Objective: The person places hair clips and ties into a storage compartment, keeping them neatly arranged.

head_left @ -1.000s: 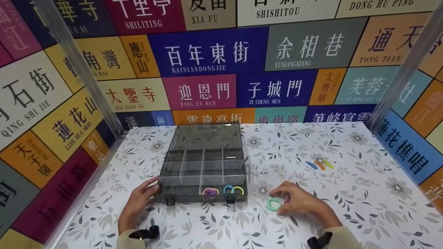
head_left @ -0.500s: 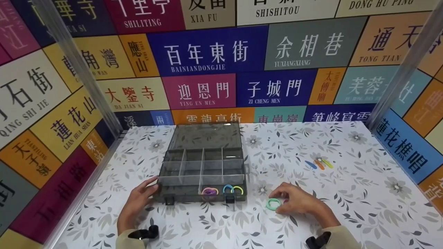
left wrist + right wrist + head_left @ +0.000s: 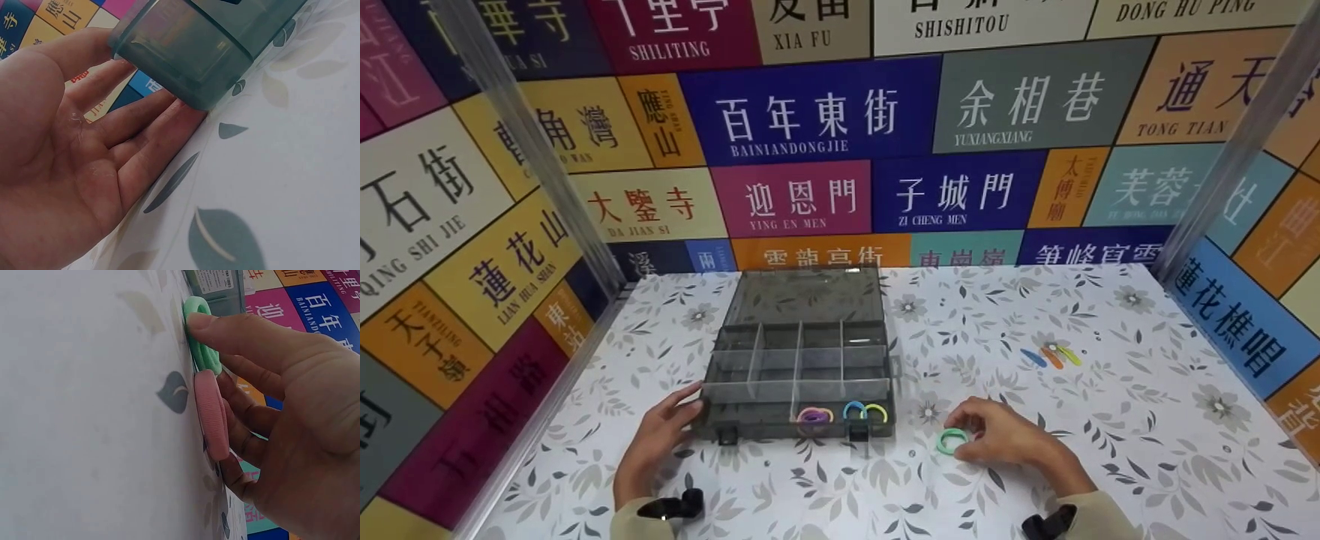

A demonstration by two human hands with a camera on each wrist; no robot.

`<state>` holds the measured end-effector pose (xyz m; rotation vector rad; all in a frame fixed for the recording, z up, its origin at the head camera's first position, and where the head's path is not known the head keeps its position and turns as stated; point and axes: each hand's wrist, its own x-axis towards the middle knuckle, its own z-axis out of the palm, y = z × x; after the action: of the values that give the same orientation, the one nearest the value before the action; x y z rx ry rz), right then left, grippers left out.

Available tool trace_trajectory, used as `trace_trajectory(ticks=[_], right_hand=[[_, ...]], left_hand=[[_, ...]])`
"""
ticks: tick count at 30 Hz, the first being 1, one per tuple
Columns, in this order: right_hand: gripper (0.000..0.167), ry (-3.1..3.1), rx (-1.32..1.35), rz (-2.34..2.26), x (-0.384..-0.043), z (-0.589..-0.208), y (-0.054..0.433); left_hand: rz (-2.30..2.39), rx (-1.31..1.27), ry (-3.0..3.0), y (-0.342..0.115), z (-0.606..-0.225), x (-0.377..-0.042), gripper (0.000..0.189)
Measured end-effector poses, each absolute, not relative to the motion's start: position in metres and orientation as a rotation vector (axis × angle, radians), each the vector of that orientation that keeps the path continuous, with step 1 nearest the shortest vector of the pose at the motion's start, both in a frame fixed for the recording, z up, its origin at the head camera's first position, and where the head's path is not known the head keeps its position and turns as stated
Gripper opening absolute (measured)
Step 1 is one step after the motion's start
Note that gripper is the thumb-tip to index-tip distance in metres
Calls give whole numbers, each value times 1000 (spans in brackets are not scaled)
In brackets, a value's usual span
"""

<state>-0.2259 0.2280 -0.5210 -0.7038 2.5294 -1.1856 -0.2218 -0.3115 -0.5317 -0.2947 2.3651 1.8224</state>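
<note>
A translucent grey compartment box (image 3: pixel 757 417) lies with its lid folded back. My left hand (image 3: pixel 654 439) touches its left side with extended fingers; in the left wrist view, the fingertips meet the box's corner (image 3: pixel 185 67). To the right of the box, my right hand (image 3: pixel 1001 435) pinches a green hair tie (image 3: pixel 940 442) at the tabletop. The right wrist view shows the thumb on the green hair tie (image 3: pixel 208 354), and a pink hair tie (image 3: pixel 211 416) standing on edge beside the other fingers. Purple-pink hair ties (image 3: pixel 814 416), a blue one (image 3: pixel 847 411) and a yellow one (image 3: pixel 883 412) sit in the box's front compartments.
Three slim strips, blue (image 3: pixel 1033 358), orange (image 3: pixel 1053 358) and yellow (image 3: pixel 1069 355), lie on the table at the right rear. A leaf-patterned cloth (image 3: pixel 825 495) covers the table. Clear corner posts (image 3: pixel 1215 165) and sign-printed walls stand behind and at the sides.
My right thumb and fingers have closed in on the green hair tie, which has shifted very slightly. The left hand and the box have stayed in place.
</note>
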Motion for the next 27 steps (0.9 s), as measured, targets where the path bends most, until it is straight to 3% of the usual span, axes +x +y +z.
trace_trajectory(ticks=[14,27], right_hand=[[41,2441,-676,-1240,-229,-520,230],[23,2381,-503,-1276,-229,-516,228]], left_hand=[[1814,-299,2359,-311,-531,-221,59],[1844,-250,2387,-312,-535,-219,59]])
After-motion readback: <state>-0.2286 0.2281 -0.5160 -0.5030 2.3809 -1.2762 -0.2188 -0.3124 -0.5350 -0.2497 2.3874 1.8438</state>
